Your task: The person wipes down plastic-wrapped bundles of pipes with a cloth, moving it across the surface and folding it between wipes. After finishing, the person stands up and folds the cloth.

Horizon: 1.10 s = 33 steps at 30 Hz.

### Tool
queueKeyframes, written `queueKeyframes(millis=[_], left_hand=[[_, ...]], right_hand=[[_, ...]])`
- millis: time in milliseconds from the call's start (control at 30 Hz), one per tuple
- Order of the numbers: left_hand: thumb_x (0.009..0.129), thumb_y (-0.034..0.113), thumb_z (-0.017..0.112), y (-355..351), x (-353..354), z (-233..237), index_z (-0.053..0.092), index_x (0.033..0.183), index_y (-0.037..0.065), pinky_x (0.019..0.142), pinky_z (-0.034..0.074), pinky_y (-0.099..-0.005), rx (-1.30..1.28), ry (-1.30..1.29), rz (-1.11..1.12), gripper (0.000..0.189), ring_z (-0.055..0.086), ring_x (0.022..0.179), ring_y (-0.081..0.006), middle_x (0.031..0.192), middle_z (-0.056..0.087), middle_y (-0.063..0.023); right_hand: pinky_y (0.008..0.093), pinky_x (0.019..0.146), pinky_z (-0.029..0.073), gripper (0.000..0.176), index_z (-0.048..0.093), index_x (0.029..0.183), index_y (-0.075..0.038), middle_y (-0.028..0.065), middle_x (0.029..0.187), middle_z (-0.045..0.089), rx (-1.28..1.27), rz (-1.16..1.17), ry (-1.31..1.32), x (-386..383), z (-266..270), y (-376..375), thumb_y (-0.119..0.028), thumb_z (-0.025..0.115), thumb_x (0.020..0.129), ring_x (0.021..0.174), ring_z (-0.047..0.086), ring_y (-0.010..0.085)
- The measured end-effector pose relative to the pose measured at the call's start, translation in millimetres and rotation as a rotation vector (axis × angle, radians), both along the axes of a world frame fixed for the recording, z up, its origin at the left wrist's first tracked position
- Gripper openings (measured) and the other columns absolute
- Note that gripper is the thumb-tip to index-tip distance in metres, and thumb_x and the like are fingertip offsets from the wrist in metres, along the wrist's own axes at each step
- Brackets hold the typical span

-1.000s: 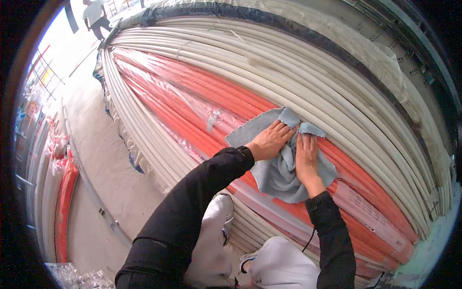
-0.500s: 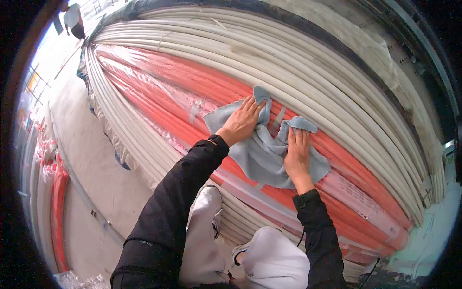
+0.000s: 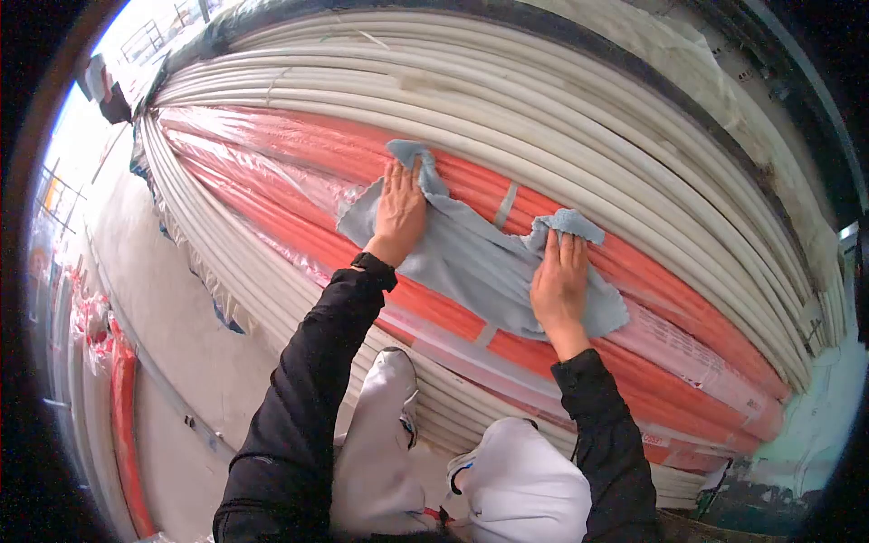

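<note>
A grey-blue cloth (image 3: 480, 262) lies spread over red plastic-wrapped pipes (image 3: 308, 136). My left hand (image 3: 400, 210) rests flat on the cloth's left part, fingers stretched toward its upper edge, where a corner is bunched up. On the right part lies my right hand (image 3: 560, 282), palm down with the fingers extended to another folded-up edge. Between the two hands the cloth is fairly flat, with a few creases. The palms and the pipe surface under the cloth are hidden.
Long white pipes (image 3: 543, 118) run beside the red ones on both sides. More wrapped pipes (image 3: 127, 425) lie at the far left, across the concrete floor (image 3: 199, 335). My shoes stand close to the stack. A person (image 3: 107, 90) is at the upper left.
My left hand has moved left, pulling the cloth wider and flatter between the hands. My right hand has stayed nearly in place. The view has shifted slightly.
</note>
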<state>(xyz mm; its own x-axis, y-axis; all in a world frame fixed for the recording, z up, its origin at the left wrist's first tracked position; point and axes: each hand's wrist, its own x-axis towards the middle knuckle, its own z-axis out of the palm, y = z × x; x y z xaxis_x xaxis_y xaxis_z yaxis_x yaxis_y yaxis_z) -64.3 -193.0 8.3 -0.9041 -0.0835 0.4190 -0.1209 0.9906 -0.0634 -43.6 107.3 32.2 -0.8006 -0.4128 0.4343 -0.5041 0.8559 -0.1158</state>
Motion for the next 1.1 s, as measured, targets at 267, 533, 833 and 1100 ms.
queueKeyframes(millis=[267,533,833,1100], left_hand=[[0.089,0.008,0.05,-38,-7,3,0.031,0.151,-0.011,0.126,0.013,-0.0485,-0.02,-0.129,0.267,0.067,0.029,0.149,-0.0414,0.159,0.034,-0.0235],[0.092,0.01,0.047,-33,-11,7,0.037,0.15,-0.008,0.127,0.011,-0.0471,-0.063,-0.261,0.344,0.061,0.024,0.151,-0.0413,0.163,0.028,-0.0219],[0.088,-0.004,0.044,1,-5,-6,0.034,0.146,-0.01,0.125,0.019,-0.0481,0.2,0.145,-0.135,0.059,0.021,0.151,-0.0434,0.158,0.026,-0.0319],[0.086,-0.002,0.049,23,20,-1,0.038,0.142,-0.013,0.121,0.03,-0.0458,0.259,0.144,-0.383,0.058,0.03,0.147,-0.0443,0.153,0.034,-0.033]], right_hand=[[0.0562,0.121,0.023,0.074,0.04,0.145,0.008,0.028,0.152,0.037,-0.019,-0.052,-0.03,7,1,-21,-0.04,0.062,0.093,0.143,0.031,0.0473],[0.0554,0.122,0.021,0.078,0.039,0.146,0.009,0.0267,0.154,0.035,0.027,0.011,-0.044,8,-3,-35,-0.045,0.059,0.094,0.144,0.031,0.0453],[0.0548,0.121,0.024,0.075,0.043,0.144,0.009,0.0279,0.15,0.04,0.057,0.021,0.01,8,-3,-36,-0.043,0.061,0.094,0.142,0.033,0.0453],[0.0556,0.12,0.025,0.075,0.044,0.143,0.008,0.0254,0.145,0.045,0.093,0.014,0.041,7,-5,-37,-0.047,0.058,0.094,0.137,0.039,0.0445]])
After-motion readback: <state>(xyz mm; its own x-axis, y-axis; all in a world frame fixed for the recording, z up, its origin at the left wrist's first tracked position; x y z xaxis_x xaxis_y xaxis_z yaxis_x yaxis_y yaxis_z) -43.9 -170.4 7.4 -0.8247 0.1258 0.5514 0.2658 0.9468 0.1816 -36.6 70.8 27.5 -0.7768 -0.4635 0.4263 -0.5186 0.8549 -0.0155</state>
